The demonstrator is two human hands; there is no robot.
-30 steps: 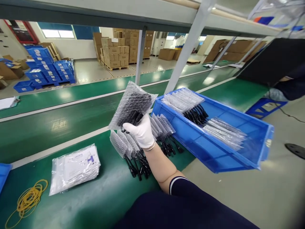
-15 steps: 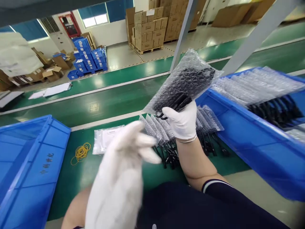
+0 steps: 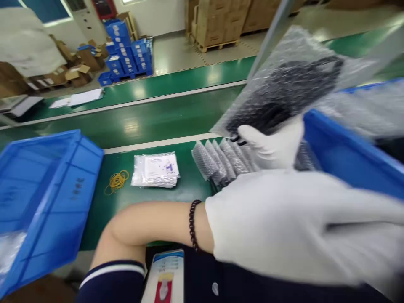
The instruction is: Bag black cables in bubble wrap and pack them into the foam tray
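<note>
My right hand (image 3: 277, 145), in a white glove, grips a clear bubble-wrap bag (image 3: 293, 80) with a black cable inside, thumb pressed on its lower end. The bag is tilted up toward the far right. In front of my body my left hand (image 3: 299, 227), also gloved, reaches across to the right below my right hand. Its fingers are smeared by motion near the right edge. Behind and under my hands a row of bubble-wrapped cables (image 3: 221, 158) lies on the green bench, partly hidden by the gloves.
A blue bin (image 3: 72, 181) stands at left and another blue bin (image 3: 350, 155) at right, with bubble-wrapped packs (image 3: 369, 109) in it. Yellow rubber bands (image 3: 117, 180) and a stack of bagged printed sheets (image 3: 156, 169) lie on the bench. A grey post (image 3: 271, 33) rises behind the bag.
My left hand has swung from the middle across to the right, passing in front of my right forearm. The view has turned left, and the bag remains in my right hand.
</note>
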